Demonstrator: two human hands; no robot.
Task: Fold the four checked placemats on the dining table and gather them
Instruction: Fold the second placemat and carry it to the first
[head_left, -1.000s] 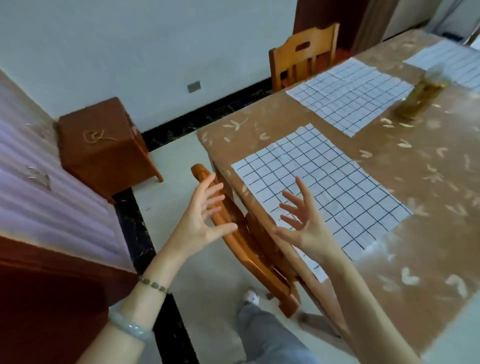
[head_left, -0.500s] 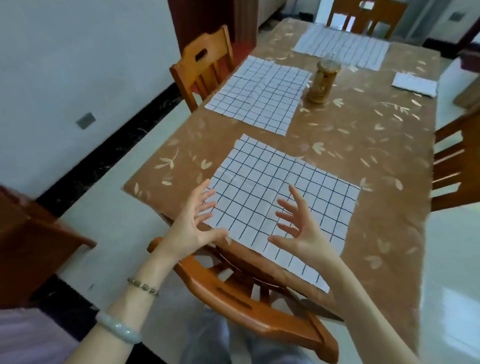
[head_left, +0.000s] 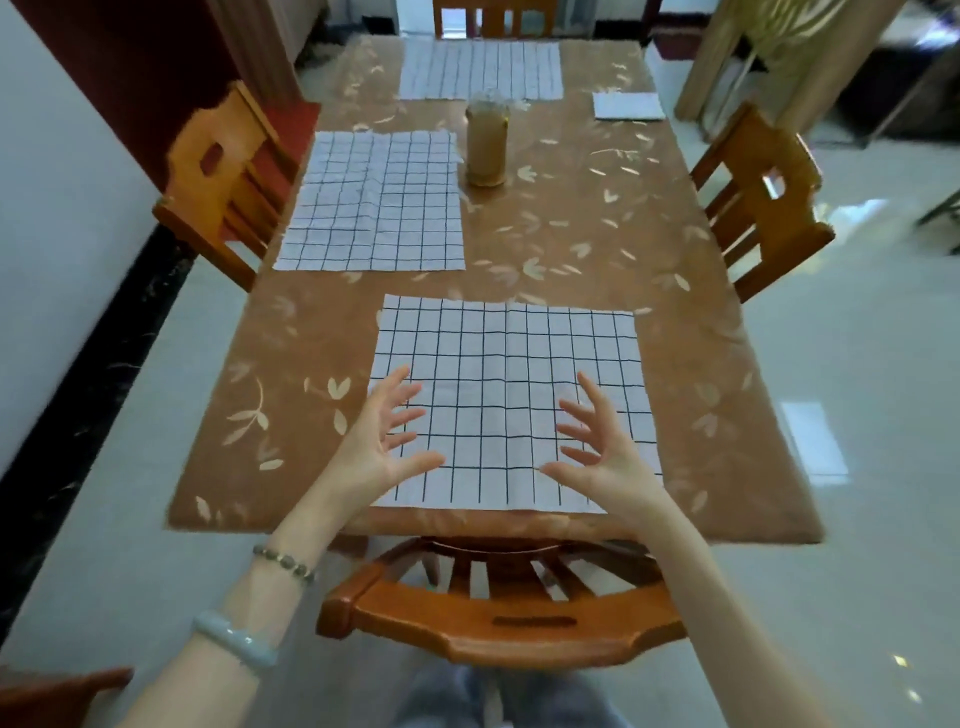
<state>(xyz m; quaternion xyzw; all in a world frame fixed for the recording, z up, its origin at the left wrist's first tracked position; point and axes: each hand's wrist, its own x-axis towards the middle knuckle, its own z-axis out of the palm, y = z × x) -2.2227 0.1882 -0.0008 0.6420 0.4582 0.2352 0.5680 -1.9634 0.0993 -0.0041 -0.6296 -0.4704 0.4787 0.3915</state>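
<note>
Now the view has swung round from the table's side to square on at its near end, and both hands have come over the nearest placemat (head_left: 509, 358). The left hand (head_left: 382, 441) and right hand (head_left: 602, 449) hover with fingers spread and slightly curled, grasping nothing; whether they touch the cloth I cannot tell. That puts the person behind the near chair (head_left: 498, 623), ready, I judge, to take the mat's near edge for the first fold. This mat lies flat at the near edge of the table (head_left: 280, 364). Counting outward: a second flat placemat (head_left: 374, 202) at the left side, one jar (head_left: 485, 145) just beside its far right corner, a third flat placemat (head_left: 480, 70) at the far end, and one small white rectangle (head_left: 628, 106) far right, probably the fourth mat already folded. Four chairs show, one at each side.
</note>
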